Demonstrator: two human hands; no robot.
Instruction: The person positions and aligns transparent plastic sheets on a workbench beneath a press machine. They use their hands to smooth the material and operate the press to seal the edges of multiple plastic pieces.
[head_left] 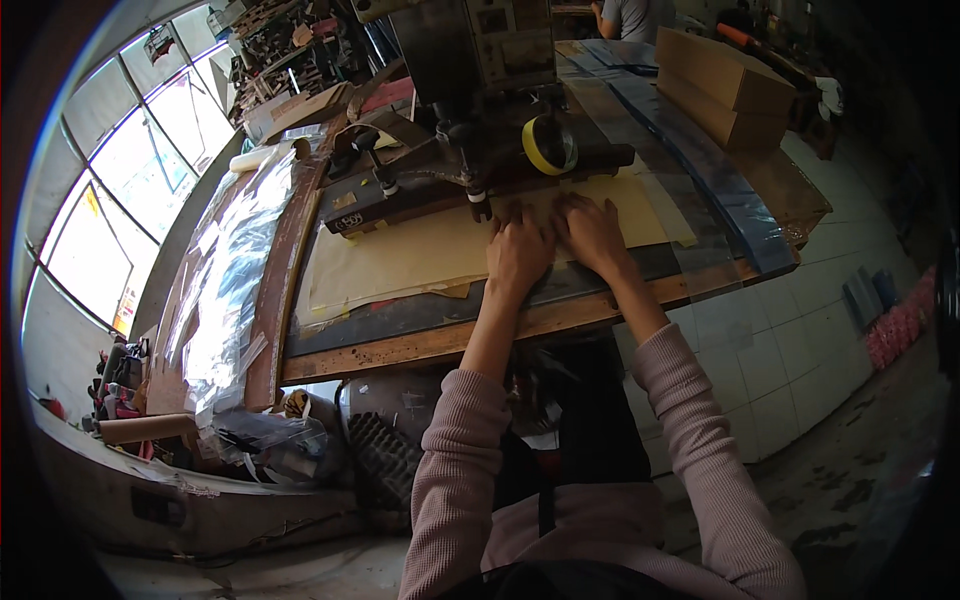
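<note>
My left hand [518,248] and my right hand [590,235] rest close together on a thin tan sheet [400,262] that lies across the dark work table. Palms down and fingers reaching forward, both hands touch the sheet just in front of a dark metal bar [415,192]. The fingertips blend into the shadow beside the bar. Above the bar stands a dark press-like machine [470,60], with a metal rod end [480,208] hanging just left of my left hand. A roll of yellow tape [540,146] stands on the bar, beyond my hands.
Shiny clear plastic sheeting [232,270] covers the left side board. Blue plastic strips [735,205] run along the table's right side, near a cardboard box [720,90]. A wooden edge [430,345] borders the table's front. Farther back is another person [628,18].
</note>
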